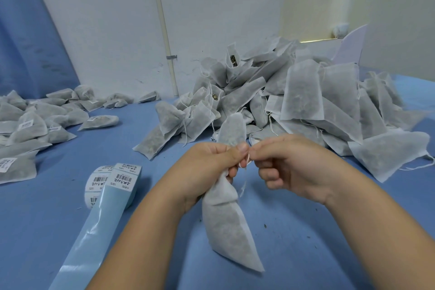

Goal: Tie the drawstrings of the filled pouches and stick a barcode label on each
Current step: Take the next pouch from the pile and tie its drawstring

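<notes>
Your left grip [209, 165] clutches the neck of one lumpy grey-white fabric pouch [223, 223], your right grip [289, 167] pinching its thin white drawstring [244, 181], near one white barcode-label roll [103, 183].

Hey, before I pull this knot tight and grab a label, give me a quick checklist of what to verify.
1. The left hand grips the pouch at its neck: ok.
2. The right hand pinches the drawstring: ok.
3. Knot complete: cannot tell, fingers hide it.
4. Barcode label on this pouch: not ok, none on the visible side.
5. The label roll lies beside the left forearm, labels showing: ok.
</notes>
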### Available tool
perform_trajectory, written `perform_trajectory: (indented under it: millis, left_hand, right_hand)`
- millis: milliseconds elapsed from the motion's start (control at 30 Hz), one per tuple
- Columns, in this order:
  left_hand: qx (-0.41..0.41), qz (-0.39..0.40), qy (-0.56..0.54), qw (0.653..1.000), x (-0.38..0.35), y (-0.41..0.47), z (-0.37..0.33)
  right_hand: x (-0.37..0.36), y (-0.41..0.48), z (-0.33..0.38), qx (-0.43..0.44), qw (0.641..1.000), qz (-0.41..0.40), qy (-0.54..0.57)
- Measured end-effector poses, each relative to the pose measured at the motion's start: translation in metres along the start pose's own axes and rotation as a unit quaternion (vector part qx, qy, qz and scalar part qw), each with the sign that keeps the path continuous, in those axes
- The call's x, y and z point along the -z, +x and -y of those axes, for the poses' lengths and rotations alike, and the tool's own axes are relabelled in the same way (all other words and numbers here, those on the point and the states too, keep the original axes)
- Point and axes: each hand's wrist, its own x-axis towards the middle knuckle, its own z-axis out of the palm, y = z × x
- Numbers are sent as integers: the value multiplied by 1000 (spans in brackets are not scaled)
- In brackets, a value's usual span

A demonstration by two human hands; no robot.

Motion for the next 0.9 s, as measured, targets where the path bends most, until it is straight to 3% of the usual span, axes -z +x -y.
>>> perform_trajectory:
  millis: [233, 433, 533, 700, 900]
  left_hand:
    - [-7, -28, -4, 1000, 0, 2, 3]
    - [-9, -41, -9, 999, -1, 3, 3]
    - [-12, -34, -13, 999, -2, 2, 2]
    - [-5, -52, -3, 999, 0, 3, 5]
    - [9, -75, -36, 997, 4, 5, 7]
  right_hand:
    - [1, 0, 2, -78, 987, 61, 124]
    - [-1, 0, -1, -12, 994, 76, 77]
    - [-3, 2, -5, 31, 998, 57, 19]
    - [-4, 4, -9, 102, 988, -53, -100]
    - [-7, 3, -7, 174, 966, -118, -149]
